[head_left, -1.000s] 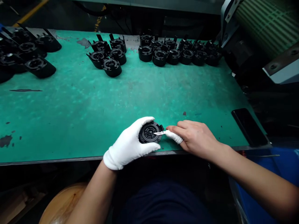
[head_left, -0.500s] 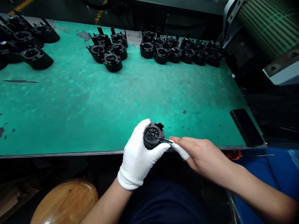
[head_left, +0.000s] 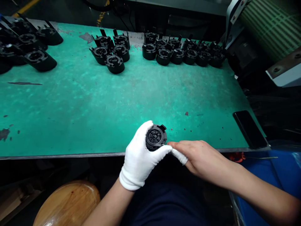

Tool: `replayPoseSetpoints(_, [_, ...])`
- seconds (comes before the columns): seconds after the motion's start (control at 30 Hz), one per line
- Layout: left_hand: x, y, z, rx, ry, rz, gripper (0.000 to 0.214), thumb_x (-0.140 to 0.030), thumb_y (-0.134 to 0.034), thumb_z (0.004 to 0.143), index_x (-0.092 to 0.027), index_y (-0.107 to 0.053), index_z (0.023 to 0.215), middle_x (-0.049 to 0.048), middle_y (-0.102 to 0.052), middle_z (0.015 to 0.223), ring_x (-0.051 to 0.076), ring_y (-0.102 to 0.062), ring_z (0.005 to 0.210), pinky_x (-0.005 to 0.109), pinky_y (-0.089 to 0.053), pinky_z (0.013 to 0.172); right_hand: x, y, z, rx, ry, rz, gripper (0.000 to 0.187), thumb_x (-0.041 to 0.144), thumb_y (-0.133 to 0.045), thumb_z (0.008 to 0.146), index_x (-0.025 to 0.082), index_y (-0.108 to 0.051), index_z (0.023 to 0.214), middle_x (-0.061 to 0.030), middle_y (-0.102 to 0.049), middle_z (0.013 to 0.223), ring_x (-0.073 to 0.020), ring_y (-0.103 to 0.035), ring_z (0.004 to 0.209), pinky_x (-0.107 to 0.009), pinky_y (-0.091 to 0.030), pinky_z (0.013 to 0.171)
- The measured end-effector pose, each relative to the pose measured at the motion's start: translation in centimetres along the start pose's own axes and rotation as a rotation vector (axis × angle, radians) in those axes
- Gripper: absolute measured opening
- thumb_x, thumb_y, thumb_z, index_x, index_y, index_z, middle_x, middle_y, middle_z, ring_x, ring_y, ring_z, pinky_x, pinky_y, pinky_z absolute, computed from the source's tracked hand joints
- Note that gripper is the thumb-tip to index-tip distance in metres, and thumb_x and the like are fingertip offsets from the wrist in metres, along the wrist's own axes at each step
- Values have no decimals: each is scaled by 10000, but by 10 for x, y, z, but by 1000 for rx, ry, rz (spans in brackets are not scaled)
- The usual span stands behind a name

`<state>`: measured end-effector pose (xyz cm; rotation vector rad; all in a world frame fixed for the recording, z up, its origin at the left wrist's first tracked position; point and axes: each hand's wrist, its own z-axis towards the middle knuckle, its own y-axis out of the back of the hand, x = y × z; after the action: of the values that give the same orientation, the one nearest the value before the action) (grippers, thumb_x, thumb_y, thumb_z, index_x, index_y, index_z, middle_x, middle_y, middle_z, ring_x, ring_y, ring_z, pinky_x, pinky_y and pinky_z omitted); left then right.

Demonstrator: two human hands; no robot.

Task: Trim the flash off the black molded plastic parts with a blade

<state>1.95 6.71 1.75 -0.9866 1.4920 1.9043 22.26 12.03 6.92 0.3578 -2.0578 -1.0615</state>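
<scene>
Round black part [head_left: 155, 137] being gripped at the tabletop's [head_left: 105, 103] near edge.
The gloved left hand [head_left: 141, 160] is wrapping its fingers around the part, while the bare right hand [head_left: 203, 157] is pinching a white-wrapped blade [head_left: 179, 155], its tip touching the part's lower rim; more black parts [head_left: 183, 53] are sitting along the far edge.

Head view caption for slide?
Gloved left hand holds round black part at green bench edge; right hand sets white-wrapped tool against it.

White-gloved left hand [head_left: 140, 158], ungloved right hand [head_left: 202, 157]
</scene>
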Motion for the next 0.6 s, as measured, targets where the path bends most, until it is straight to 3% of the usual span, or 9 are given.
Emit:
replayPoseSetpoints(0.3, [2,1,1,23,-5,-4,806,-524,-811,718,-232,-465,1385,66,-572,1415,235,-564,1302,377,-442,1151,-3,0,0,5,10,12,584,49,-441,836,185,-559,1393,-90,-718,1149,-241,-688,1019,-363,-556,863])
replayPoseSetpoints(0.6, [0,0,0,17,10,-26,800,-527,-815,712,-237,-478,1377,62,-582,1402,232,-575,1287,369,-452,1139,-5,-9,2,-101,-9,-2,569,59,-457,861,198,-543,1407,-90,-700,1212,-257,-683,1054,-401,-556,898])
